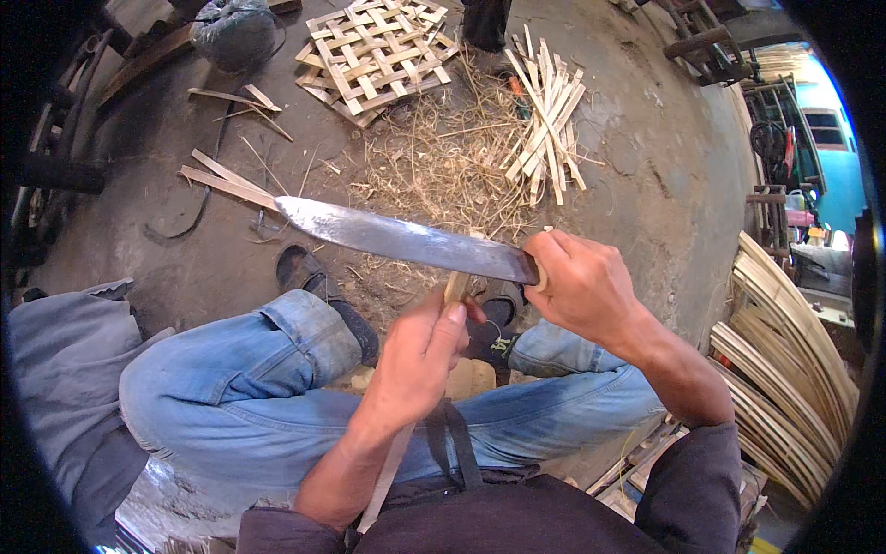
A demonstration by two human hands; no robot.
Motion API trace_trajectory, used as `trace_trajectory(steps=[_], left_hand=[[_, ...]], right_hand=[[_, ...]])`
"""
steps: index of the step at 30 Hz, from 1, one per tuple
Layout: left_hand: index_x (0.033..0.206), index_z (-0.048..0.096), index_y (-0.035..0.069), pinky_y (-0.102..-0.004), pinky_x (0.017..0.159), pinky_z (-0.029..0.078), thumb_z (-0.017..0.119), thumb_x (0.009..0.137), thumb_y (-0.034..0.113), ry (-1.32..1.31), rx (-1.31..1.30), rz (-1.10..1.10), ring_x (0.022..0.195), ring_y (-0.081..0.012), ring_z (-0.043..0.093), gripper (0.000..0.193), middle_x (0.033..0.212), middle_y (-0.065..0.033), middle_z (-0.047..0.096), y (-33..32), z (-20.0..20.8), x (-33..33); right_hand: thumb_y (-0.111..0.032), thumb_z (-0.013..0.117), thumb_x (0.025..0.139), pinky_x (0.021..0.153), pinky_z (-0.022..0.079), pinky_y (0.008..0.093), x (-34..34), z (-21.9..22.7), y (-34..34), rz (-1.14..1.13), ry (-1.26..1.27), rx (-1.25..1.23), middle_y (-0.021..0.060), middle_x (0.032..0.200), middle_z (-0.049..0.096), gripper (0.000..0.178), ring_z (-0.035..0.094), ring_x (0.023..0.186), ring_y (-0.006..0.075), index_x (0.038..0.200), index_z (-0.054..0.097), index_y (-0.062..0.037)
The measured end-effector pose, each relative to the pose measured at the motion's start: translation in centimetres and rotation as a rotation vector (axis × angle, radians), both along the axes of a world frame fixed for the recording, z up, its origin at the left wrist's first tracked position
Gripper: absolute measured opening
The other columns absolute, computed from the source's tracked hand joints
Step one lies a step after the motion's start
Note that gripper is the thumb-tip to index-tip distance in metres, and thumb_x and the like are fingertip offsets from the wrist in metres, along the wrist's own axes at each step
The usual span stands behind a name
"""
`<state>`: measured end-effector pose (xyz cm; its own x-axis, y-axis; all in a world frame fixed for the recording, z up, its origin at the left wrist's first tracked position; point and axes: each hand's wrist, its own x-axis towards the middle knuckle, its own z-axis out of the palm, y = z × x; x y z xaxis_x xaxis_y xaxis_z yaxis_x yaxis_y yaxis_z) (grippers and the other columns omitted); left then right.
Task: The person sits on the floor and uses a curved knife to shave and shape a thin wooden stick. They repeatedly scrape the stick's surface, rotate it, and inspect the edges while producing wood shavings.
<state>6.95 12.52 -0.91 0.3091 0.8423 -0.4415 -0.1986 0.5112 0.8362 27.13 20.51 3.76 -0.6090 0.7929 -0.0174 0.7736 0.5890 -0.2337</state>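
Note:
My right hand [577,277] is closed round the handle of a large machete [406,242], its broad blade reaching left across the view above my knees. In my left hand [420,346] a long, narrow bamboo strip [456,286] is gripped between thumb and fingers. The strip's upper end stands against the lower edge of the blade near the handle. Its other end runs down past my left forearm toward my lap. Most of the machete's handle is hidden inside my right hand.
Thin shavings [425,171] litter the floor ahead of my feet. Beyond them lie woven bamboo panels [378,55] and a pile of cut strips [549,125]. Long bamboo slats [784,360] are stacked at the right. A grey cloth [74,369] lies beside my left knee.

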Motion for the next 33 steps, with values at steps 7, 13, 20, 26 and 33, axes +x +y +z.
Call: trace_trajectory(steps=[7,13,20,26,33], left_hand=[[0.104,0.054,0.005,-0.0205,0.046,0.024,0.039,0.103,0.037,0.028,0.014,-0.012,0.052,-0.0015,0.029,0.035,0.064,0.0090,0.034,0.2,0.0,-0.3],[0.103,0.053,0.004,-0.0212,0.046,0.027,0.040,0.103,0.035,0.058,0.004,-0.013,0.052,-0.0025,0.032,0.034,0.066,0.0071,0.038,0.1,0.0,0.0],[0.099,0.053,0.004,-0.0219,0.047,0.032,0.041,0.103,0.033,0.070,0.107,-0.044,0.055,-0.0033,0.037,0.031,0.068,0.0048,0.044,0.1,0.2,0.9],[0.094,0.056,0.003,-0.0272,0.054,0.037,0.042,0.103,0.029,-0.020,-0.034,0.001,0.059,-0.0077,0.045,0.031,0.066,0.0012,0.047,-1.5,2.7,-3.5],[0.097,0.056,0.002,-0.0242,0.051,0.033,0.041,0.104,0.027,-0.040,-0.014,0.056,0.057,-0.0049,0.038,0.030,0.065,0.0039,0.043,0.0,2.0,-3.0]], right_hand=[[-0.010,0.070,0.068,0.061,0.053,0.0395,-0.5,0.1,0.0,0.041,-0.045,0.018,0.0087,0.074,0.060,0.024,0.065,0.070,0.0282,0.088,0.056,-0.0074],[-0.012,0.072,0.067,0.061,0.053,0.0385,0.3,-0.7,0.5,0.071,-0.038,0.079,0.0074,0.074,0.060,0.025,0.065,0.070,0.0268,0.087,0.057,-0.0086],[-0.010,0.068,0.069,0.059,0.051,0.0379,1.9,-1.4,1.0,0.077,0.003,0.200,0.0064,0.070,0.058,0.015,0.063,0.063,0.0277,0.081,0.059,-0.0089],[-0.014,0.059,0.087,0.068,0.049,0.0362,17.2,-3.2,5.3,-0.580,-0.179,0.365,0.0160,0.085,0.059,0.013,0.059,0.079,0.0267,0.097,0.058,-0.0057],[-0.006,0.069,0.074,0.062,0.052,0.0414,8.3,0.3,1.1,-0.442,-0.005,0.108,0.0187,0.075,0.064,0.022,0.067,0.072,0.0354,0.094,0.059,-0.0019]])
